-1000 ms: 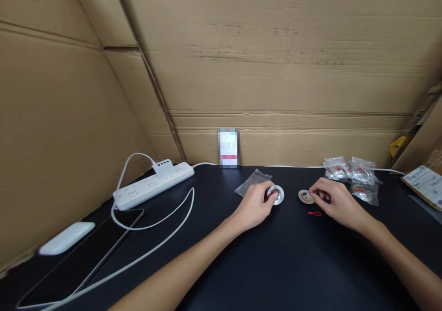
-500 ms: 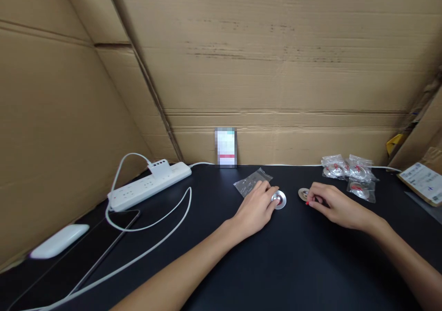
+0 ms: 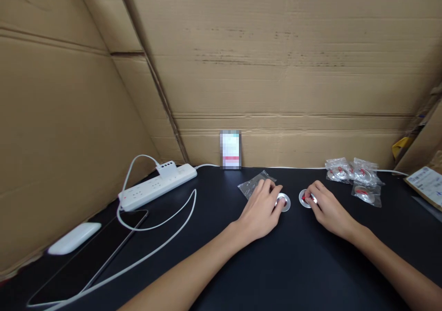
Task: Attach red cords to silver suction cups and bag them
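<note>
My left hand (image 3: 264, 207) rests on the black tabletop with curled fingers, its thumb and fingers closed on a small silver disc (image 3: 286, 205) with a trace of red at its middle. The disc's left part is hidden under the fingers. To the right, a second silver disc (image 3: 301, 202) lies close by, a small gap apart from the first. On it, my right hand (image 3: 324, 207) pinches a red piece (image 3: 304, 198) at the disc's centre. The fingers cover the right side of that disc. A flat clear plastic bag (image 3: 251, 186) lies behind my left hand.
Several clear bags (image 3: 366, 195) holding silver discs with red parts lie at the back right, near a labelled parcel (image 3: 426, 184). A blurred screen (image 3: 230, 150) leans on the cardboard wall (image 3: 276, 95). Leftward are a power strip (image 3: 179, 177), a white cable (image 3: 165, 251) and a dark tablet (image 3: 93, 256).
The right-hand disc showed a dull, brownish face before and now shows a bright silver one with red at its middle. My right fingers have shifted onto its centre. The view has shifted slightly.
</note>
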A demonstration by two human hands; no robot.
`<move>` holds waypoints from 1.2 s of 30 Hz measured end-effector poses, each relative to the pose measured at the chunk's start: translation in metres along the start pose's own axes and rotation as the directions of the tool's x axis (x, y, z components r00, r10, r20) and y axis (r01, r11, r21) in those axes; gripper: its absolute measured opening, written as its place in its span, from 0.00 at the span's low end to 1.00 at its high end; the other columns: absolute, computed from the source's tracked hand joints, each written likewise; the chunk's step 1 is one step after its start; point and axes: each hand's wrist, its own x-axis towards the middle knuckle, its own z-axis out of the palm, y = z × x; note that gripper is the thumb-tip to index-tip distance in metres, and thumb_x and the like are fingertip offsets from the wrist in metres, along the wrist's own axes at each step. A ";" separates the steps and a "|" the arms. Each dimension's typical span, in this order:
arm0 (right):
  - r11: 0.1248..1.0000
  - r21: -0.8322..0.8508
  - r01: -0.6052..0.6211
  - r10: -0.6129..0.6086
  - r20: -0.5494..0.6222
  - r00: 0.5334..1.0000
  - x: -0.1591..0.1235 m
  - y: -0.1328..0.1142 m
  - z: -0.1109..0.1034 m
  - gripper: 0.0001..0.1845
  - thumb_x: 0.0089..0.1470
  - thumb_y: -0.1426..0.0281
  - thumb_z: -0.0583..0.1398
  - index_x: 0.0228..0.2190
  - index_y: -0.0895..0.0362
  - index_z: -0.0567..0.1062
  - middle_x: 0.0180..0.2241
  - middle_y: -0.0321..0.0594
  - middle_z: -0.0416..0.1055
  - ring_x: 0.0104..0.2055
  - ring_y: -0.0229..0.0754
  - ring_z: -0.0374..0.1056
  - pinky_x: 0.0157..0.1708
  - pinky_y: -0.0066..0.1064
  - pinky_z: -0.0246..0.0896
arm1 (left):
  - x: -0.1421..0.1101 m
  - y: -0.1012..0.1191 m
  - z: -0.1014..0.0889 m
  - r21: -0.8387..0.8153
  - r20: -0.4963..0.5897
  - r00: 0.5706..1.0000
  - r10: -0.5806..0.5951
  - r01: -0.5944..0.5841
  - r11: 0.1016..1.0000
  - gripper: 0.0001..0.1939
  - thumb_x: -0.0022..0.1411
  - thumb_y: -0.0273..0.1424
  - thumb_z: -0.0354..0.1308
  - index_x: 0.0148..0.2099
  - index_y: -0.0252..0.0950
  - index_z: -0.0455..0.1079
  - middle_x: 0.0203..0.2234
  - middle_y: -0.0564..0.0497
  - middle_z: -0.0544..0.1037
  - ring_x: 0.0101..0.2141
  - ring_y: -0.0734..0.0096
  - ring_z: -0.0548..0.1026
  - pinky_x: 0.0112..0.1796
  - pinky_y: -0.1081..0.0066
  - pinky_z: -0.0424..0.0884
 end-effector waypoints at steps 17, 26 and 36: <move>0.874 0.481 -0.072 0.235 -0.289 0.928 0.001 -0.044 -0.008 0.07 0.56 0.64 0.62 0.33 0.55 0.76 0.30 0.38 0.63 0.30 0.39 0.60 0.30 0.32 0.57 | 0.004 0.020 0.004 -0.733 0.087 0.947 -0.311 0.272 0.623 0.05 0.61 0.29 0.55 0.37 0.33 0.70 0.27 0.51 0.75 0.26 0.73 0.72 0.28 0.74 0.67; 0.197 0.954 -0.224 0.344 0.147 0.927 0.000 -0.043 -0.020 0.11 0.58 0.61 0.61 0.35 0.56 0.70 0.29 0.39 0.75 0.20 0.35 0.67 0.25 0.30 0.63 | 0.004 0.015 0.006 -0.735 0.052 0.931 -0.360 0.280 0.618 0.05 0.60 0.29 0.55 0.37 0.33 0.70 0.24 0.52 0.74 0.23 0.76 0.71 0.24 0.77 0.67; 0.444 0.849 -0.286 0.301 0.160 0.940 0.001 -0.050 -0.006 0.16 0.53 0.61 0.65 0.38 0.57 0.68 0.24 0.35 0.75 0.19 0.38 0.71 0.24 0.30 0.66 | 0.003 0.018 0.009 -0.801 0.111 0.936 -0.334 0.283 0.528 0.09 0.62 0.32 0.56 0.40 0.31 0.73 0.24 0.49 0.75 0.22 0.71 0.74 0.21 0.74 0.71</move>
